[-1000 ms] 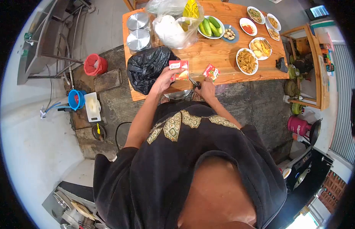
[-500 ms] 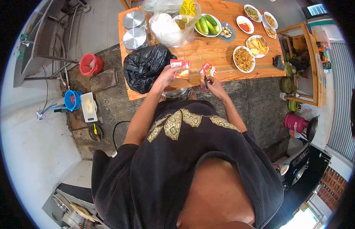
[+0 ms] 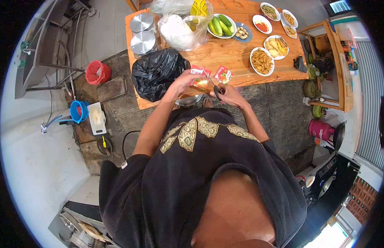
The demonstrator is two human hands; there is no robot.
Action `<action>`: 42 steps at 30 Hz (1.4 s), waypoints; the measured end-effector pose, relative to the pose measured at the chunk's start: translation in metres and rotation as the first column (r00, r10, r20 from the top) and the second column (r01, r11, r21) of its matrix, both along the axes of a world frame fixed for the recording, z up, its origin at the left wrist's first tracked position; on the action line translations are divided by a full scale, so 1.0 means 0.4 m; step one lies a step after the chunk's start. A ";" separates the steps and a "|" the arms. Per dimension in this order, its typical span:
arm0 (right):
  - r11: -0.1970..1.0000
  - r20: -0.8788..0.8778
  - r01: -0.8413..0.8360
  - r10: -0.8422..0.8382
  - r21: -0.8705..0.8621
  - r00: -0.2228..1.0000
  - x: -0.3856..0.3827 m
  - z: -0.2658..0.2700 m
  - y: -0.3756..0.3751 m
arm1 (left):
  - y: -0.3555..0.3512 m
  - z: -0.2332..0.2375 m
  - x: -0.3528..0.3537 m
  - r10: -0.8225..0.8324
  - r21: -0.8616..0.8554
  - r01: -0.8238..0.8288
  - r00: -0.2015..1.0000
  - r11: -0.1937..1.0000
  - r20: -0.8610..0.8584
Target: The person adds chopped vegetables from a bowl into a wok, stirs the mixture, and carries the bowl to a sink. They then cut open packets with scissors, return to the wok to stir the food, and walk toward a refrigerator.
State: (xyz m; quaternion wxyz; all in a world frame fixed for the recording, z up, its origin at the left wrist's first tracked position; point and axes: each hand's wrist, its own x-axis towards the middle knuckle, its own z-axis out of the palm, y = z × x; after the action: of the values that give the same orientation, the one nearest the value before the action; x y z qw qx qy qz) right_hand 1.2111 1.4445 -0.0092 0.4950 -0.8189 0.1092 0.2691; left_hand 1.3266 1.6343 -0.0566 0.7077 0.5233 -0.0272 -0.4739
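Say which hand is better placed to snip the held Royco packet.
Probably the right hand: it holds the black-handled scissors, blades toward the red Royco packet that the left hand grips.

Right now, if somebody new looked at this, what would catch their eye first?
Probably the red packet in the left hand, with black-handled scissors in the right hand beside it, at the near edge of the wooden table. Next, perhaps, the black plastic bag bulging at the table's near left, and the green cucumbers in a white bowl farther back.
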 end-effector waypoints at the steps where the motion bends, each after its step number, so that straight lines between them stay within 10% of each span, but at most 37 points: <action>1: 1.000 -0.006 0.007 -0.007 0.016 1.000 0.000 0.007 0.002 | -0.001 0.003 0.000 -0.004 0.003 0.004 1.000 1.000 -0.012; 29: 0.950 0.071 0.269 -0.282 0.157 0.957 0.023 -0.143 -0.014 | 0.009 0.000 0.014 -0.029 0.046 0.030 0.999 0.998 -0.030; 32: 0.871 0.368 0.270 -0.113 -0.409 0.923 0.025 -0.235 -0.013 | 0.061 0.026 0.009 0.090 -0.110 -0.095 0.995 0.989 -0.050; 42: 0.825 0.344 0.390 -0.256 -0.410 0.903 0.110 -0.304 0.081 | 0.252 0.157 -0.014 0.153 -0.106 -0.137 0.975 0.985 0.160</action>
State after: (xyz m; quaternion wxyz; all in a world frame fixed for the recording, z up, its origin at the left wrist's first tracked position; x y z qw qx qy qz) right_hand 1.2552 1.4769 -0.1308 0.3310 -0.9121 0.2399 0.0300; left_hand 1.3211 1.7352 0.0063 0.7595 0.5278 -0.0705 -0.3737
